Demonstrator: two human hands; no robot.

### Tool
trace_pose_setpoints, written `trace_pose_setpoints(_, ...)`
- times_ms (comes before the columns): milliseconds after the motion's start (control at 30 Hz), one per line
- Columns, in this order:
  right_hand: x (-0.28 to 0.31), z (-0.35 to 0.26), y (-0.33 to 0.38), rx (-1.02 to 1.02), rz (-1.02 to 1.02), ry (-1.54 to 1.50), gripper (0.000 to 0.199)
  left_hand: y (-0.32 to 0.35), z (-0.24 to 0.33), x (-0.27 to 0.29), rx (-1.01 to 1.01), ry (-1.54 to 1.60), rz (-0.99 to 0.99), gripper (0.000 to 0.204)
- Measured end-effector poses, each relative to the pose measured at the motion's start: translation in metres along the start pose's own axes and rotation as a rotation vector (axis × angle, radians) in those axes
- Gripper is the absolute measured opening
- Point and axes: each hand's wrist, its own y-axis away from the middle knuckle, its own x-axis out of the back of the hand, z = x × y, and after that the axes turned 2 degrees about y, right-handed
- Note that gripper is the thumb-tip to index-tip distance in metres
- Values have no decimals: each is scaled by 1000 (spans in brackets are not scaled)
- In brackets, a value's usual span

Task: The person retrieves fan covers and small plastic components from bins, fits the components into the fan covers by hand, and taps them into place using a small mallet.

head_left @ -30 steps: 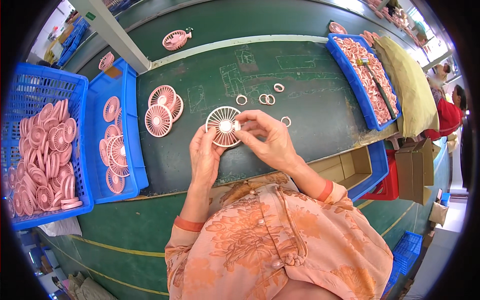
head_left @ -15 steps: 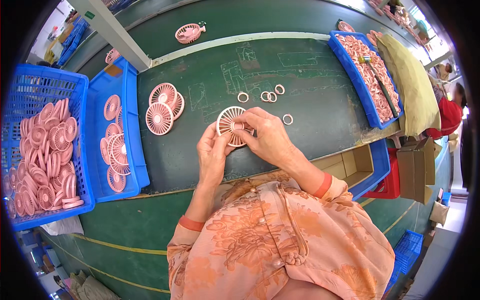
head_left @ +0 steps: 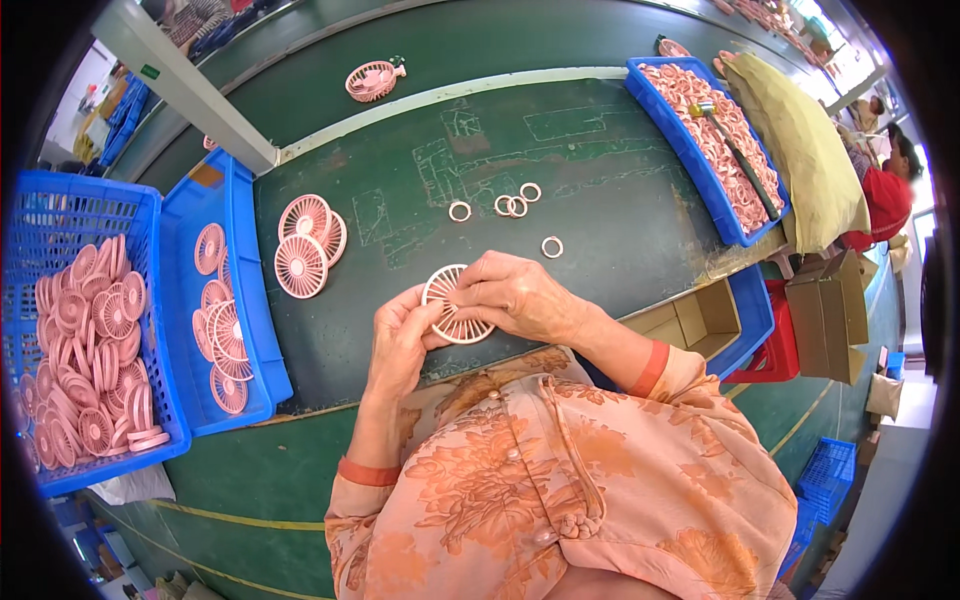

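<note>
Grille work has drawn in closer to me: a second ago I held the pink fan grille (head_left: 455, 305) further out over the counter (head_left: 600, 230), and now it sits just off my chest. My left hand (head_left: 400, 345) pinches its lower left edge, fingers closed on the rim. My right hand (head_left: 520, 295) has come down across its upper right side, fingers curled over the middle, so both hands grip it. I judge that I am pressing at its hub. Loose pink rings (head_left: 515, 205) lie beyond, and finished grilles (head_left: 305, 245) rest untouched to my left.
</note>
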Motion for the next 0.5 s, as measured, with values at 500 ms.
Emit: trace_pose_setpoints(500,65,79,11,-561,206,186,19,-115,37,-28,-611,-812,176,24)
